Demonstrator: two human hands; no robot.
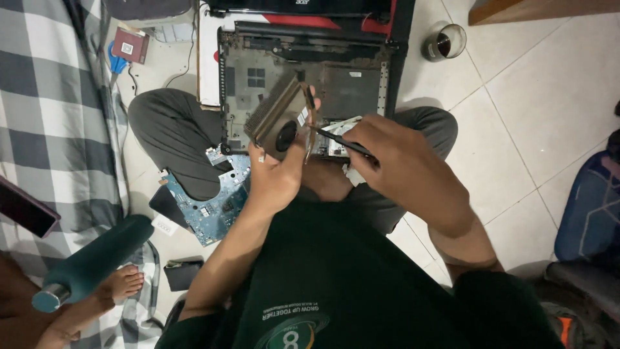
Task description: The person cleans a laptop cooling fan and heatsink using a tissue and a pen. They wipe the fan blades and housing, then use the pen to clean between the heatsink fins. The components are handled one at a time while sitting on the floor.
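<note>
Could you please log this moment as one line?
left hand: holds metal laptop cooling fan assembly | right hand: holds thin black tool against it | opened laptop base: behind

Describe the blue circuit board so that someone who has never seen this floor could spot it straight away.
Start at the opened laptop base lying on the tiled floor before the seated person. Follow their bent knee on the picture's left side down to the floor beside it. The circuit board lies flat there, partly under the left hand; it is the only bright blue, chip-studded panel among dark parts.

Our dark green T-shirt (pixel 361 284) with its round printed chest emblem (pixel 294 329), our grey trousers (pixel 171 139), bare forearms.
</note>
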